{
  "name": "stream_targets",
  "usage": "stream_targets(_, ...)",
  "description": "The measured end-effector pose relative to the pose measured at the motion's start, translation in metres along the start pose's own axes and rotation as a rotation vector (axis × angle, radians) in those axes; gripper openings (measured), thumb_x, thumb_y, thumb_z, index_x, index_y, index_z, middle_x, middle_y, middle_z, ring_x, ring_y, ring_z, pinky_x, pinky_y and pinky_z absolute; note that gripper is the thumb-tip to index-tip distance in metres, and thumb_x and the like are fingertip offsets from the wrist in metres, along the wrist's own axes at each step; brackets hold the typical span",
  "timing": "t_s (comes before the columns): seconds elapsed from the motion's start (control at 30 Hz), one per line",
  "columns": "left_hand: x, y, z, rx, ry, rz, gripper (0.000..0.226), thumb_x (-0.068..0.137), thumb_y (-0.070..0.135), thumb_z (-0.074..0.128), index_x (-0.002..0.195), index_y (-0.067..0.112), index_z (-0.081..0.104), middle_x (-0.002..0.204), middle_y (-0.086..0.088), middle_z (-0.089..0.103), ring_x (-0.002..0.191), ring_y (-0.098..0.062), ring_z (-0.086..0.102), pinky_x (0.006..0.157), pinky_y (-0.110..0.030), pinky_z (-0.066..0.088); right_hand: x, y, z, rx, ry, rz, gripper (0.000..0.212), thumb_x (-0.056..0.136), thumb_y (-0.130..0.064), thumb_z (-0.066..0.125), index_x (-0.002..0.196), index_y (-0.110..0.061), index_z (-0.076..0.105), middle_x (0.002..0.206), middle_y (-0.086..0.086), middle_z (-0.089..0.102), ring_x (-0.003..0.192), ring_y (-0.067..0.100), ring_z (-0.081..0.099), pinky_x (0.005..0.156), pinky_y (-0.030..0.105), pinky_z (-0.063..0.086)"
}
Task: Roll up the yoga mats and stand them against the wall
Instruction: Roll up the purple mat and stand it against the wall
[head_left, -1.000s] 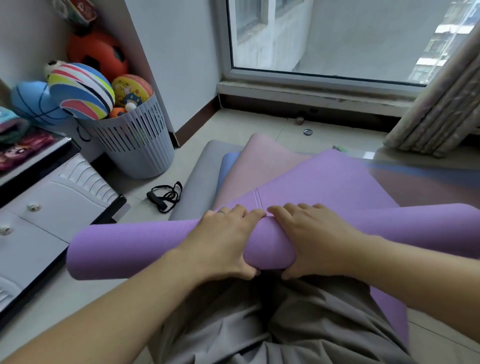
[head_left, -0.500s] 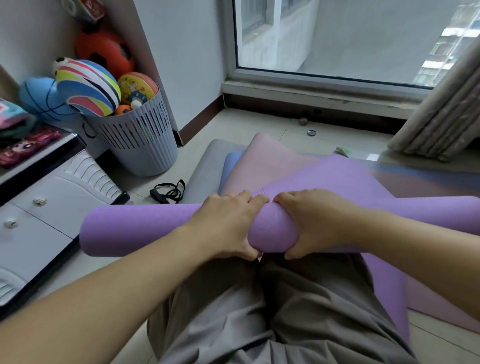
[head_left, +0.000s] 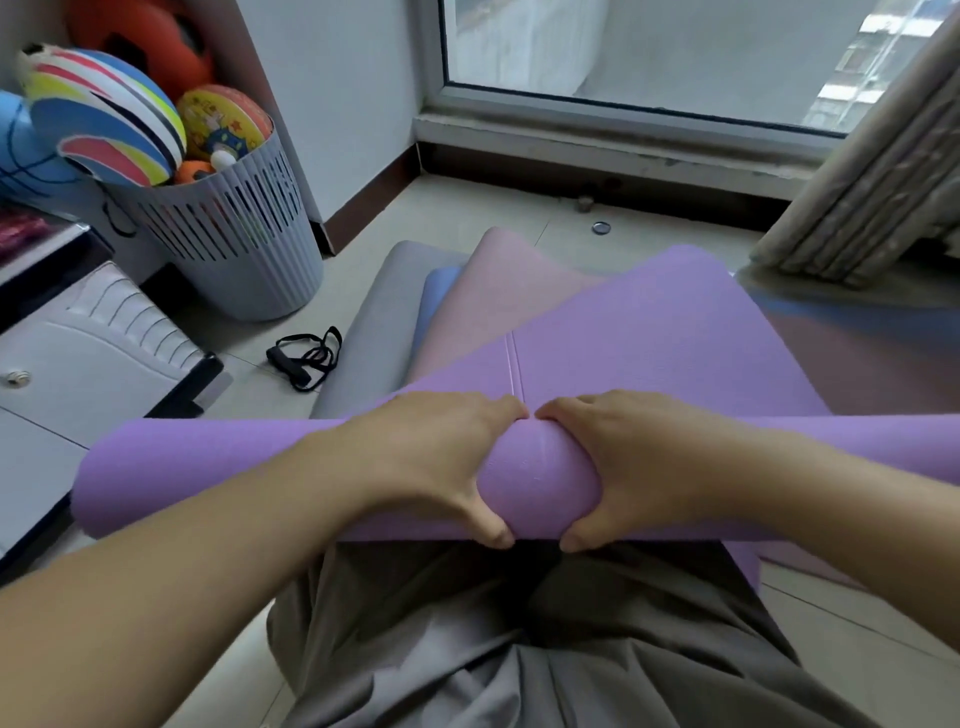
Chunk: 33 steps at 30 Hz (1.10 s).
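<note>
Purple mat roll (head_left: 208, 483) turned fwd, L hand (head_left: 441, 457) & R hand (head_left: 639, 462) gripping it

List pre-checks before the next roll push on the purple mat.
1. Both hands on the roll: left hand and right hand wrap it at the middle. ok.
2. Rolling done: flat stretch ahead not yet rolled. not ok.
3. Flat stretch smooth, nothing on it. ok.
4. Roll's right end even: out of frame. cannot tell.
5. Cord clear: on the floor beside the grey mat, apart from the roll. ok.
</note>
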<state>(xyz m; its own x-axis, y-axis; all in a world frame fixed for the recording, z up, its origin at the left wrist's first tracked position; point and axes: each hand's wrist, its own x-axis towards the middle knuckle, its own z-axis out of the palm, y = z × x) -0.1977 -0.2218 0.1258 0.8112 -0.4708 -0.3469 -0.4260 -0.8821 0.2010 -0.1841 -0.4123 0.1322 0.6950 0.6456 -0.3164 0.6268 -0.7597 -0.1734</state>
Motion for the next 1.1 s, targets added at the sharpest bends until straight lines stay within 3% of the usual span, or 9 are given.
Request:
stream_targets(0.17,0.018,-0.012,-0.017,-0.119,-0.208,-0.070,0.087,0.067,0.061,0.075,0.138,0.038,0.031,0.118,0.016,0.054,0.095,-0.008,0.050,0.065,-0.018,0.037,-0.003,-0.010,0.017,-0.204,0.151,-0.037,0.083,0.070,-0.057,0.066,0.134,-0.016,0.033,0.124,0.001,0.047,0.111,0.024,0.048,0.094,0.036,0.040)
stream_targets(0.3,0.015,-0.002,-0.002,0.205,0.048,-0.053,0.094,0.068,0.066,0.068,0.143,0.030,0.024,0.130,0.002,0.049,0.112,-0.022,0.052,0.084,-0.031,0.042,0.017,0.006,0.001,-0.065,0.078,0.010,0.076,0.064,-0.061,0.073,0.120,-0.018,0.045,0.111,-0.002,0.055,0.100,0.020,0.054,0.082,0.032,0.042)
stream_targets(0.37,0.016,-0.002,0.008,0.270,0.133,-0.058,0.100,0.065,0.067,0.068,0.144,0.027,0.020,0.129,-0.001,0.048,0.112,-0.027,0.053,0.090,-0.036,0.044,0.025,0.012,-0.008,-0.041,0.006,0.010,0.080,0.060,-0.062,0.076,0.118,-0.017,0.046,0.110,-0.002,0.059,0.098,0.020,0.056,0.081,0.031,0.043)
stream_targets(0.57,0.030,-0.022,-0.013,-0.007,-0.038,-0.012,0.098,0.063,0.061,0.077,0.142,0.029,0.028,0.126,0.003,0.055,0.110,-0.018,0.053,0.077,-0.024,0.037,0.013,-0.004,0.015,-0.267,0.190,0.034,0.084,0.068,-0.061,0.065,0.132,-0.016,0.034,0.118,0.000,0.050,0.104,0.023,0.051,0.089,0.036,0.041)
stream_targets(0.67,0.027,-0.016,-0.003,0.125,0.119,-0.038,0.095,0.068,0.065,0.069,0.144,0.029,0.024,0.128,0.001,0.052,0.110,-0.021,0.053,0.080,-0.029,0.039,0.023,0.006,0.010,-0.194,0.189,0.061,0.075,0.065,-0.061,0.067,0.122,-0.019,0.042,0.108,-0.003,0.054,0.097,0.021,0.054,0.082,0.033,0.043)
stream_targets(0.73,0.023,-0.012,0.012,0.305,0.251,-0.041,0.103,0.069,0.063,0.066,0.150,0.022,0.015,0.133,-0.004,0.047,0.114,-0.027,0.052,0.092,-0.034,0.041,0.034,0.015,-0.001,-0.122,0.114,0.057,0.077,0.059,-0.062,0.074,0.116,-0.019,0.044,0.103,-0.004,0.057,0.092,0.019,0.056,0.076,0.031,0.045)
stream_targets(0.8,0.023,-0.013,0.020,0.325,0.325,-0.032,0.105,0.066,0.058,0.069,0.150,0.020,0.019,0.130,-0.007,0.049,0.110,-0.029,0.054,0.093,-0.036,0.042,0.043,0.021,-0.012,-0.063,0.011,0.060,0.084,0.056,-0.062,0.078,0.120,-0.019,0.045,0.104,-0.004,0.061,0.091,0.019,0.056,0.077,0.031,0.046)
stream_targets(1.0,0.013,-0.019,-0.018,0.225,0.384,0.012,0.097,0.063,0.063,0.066,0.143,0.032,0.020,0.121,0.003,0.052,0.105,-0.023,0.057,0.087,-0.038,0.047,0.040,0.020,-0.051,-0.066,0.026,0.033,0.073,0.056,-0.064,0.076,0.113,-0.027,0.050,0.096,-0.008,0.061,0.085,0.014,0.056,0.075,0.031,0.049)
stream_targets(1.1,-0.006,-0.014,-0.030,0.188,0.338,0.063,0.091,0.063,0.065,0.065,0.139,0.037,0.022,0.119,0.010,0.053,0.103,-0.018,0.057,0.083,-0.035,0.048,0.022,0.014,-0.068,-0.030,-0.059,-0.014,0.069,0.058,-0.067,0.074,0.112,-0.031,0.052,0.097,-0.012,0.061,0.086,0.011,0.057,0.077,0.029,0.050)
